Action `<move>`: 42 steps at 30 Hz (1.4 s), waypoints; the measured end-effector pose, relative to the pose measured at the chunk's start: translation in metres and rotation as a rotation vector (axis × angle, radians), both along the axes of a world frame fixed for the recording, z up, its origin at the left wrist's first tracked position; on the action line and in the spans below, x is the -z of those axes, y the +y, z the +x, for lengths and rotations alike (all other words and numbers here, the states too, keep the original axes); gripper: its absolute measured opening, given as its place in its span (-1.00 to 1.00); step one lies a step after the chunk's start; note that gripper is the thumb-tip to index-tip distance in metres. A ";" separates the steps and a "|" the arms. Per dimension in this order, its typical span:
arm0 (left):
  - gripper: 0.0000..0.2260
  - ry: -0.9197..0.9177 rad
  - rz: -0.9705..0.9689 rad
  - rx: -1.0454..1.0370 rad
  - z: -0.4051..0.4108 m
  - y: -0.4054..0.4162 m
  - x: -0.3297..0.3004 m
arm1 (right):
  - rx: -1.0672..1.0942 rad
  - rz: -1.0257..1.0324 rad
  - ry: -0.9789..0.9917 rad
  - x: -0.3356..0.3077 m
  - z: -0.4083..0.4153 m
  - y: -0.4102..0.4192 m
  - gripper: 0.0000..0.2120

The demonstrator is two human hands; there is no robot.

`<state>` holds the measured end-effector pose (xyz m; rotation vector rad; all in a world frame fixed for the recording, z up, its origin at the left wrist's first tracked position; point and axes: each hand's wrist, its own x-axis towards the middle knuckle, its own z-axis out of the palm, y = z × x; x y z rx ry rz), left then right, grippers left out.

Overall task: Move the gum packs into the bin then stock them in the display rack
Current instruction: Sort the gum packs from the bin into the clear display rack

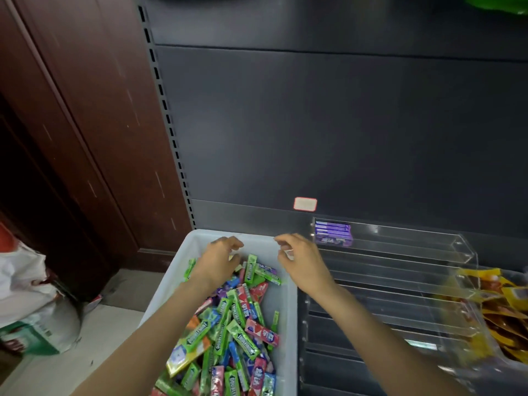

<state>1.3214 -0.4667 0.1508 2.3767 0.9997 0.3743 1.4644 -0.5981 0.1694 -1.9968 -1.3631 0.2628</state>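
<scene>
gum packs [243,318]: light, stiff, slick; pinch long edges
left hand [218,260]: fingers loosely curled, holding nothing
right hand [303,262]: fingers loosely curled, holding nothing

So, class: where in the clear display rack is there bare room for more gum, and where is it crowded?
The display rack tiers right of and below the purple packs look bare. The white bin is crowded with gum packs, with both hands above them.

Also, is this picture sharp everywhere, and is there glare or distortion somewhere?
Head view: the gum packs in the bin read sharply; the yellow bags at the right edge are smeared; the clear rack shows pale glare streaks; the shelf upright bows, a wide-angle effect; both hands are slightly soft.
</scene>
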 end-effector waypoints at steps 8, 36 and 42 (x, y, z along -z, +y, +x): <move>-0.54 0.241 -0.049 0.142 -0.034 0.047 0.044 | 0.093 -0.367 0.136 0.061 -0.046 0.063 -0.53; -0.35 0.509 0.004 0.332 -0.038 0.059 0.073 | 0.369 -0.546 0.013 0.102 -0.035 0.085 -0.75; -0.35 0.499 -0.002 0.318 -0.038 0.058 0.070 | 0.387 -0.549 0.054 0.099 -0.036 0.087 -0.79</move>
